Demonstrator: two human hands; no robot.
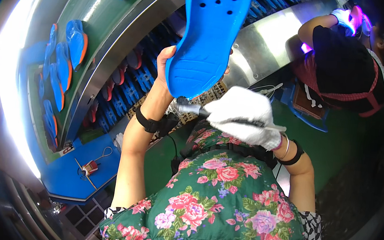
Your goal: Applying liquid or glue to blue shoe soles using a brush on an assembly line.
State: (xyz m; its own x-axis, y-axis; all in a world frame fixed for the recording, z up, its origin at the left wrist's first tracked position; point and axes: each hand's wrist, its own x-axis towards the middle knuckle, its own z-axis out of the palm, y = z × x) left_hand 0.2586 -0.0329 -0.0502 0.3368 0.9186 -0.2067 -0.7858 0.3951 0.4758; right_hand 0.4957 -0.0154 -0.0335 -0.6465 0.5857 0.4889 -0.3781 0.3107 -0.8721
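Observation:
A large blue shoe sole (204, 49) with round holes near its upper end is held up in front of me. My bare left hand (165, 64) grips it from behind, the thumb along its left edge and fingertips just showing on the right. In a white glove, my right hand (242, 112) is closed round a brush (190, 108) with a dark handle and a pale metallic band. The brush's dark tip meets the lower rounded end of the sole; whether it presses on the edge or lies just behind it, I cannot tell.
Several blue soles with orange edges lie on a green conveyor belt (91, 26) at the left. Below its metal rim are racks of more soles (117, 94). A blue table (65, 177) stands lower left. At the upper right, a co-worker (345, 69) works under purple light beside a stool (308, 106).

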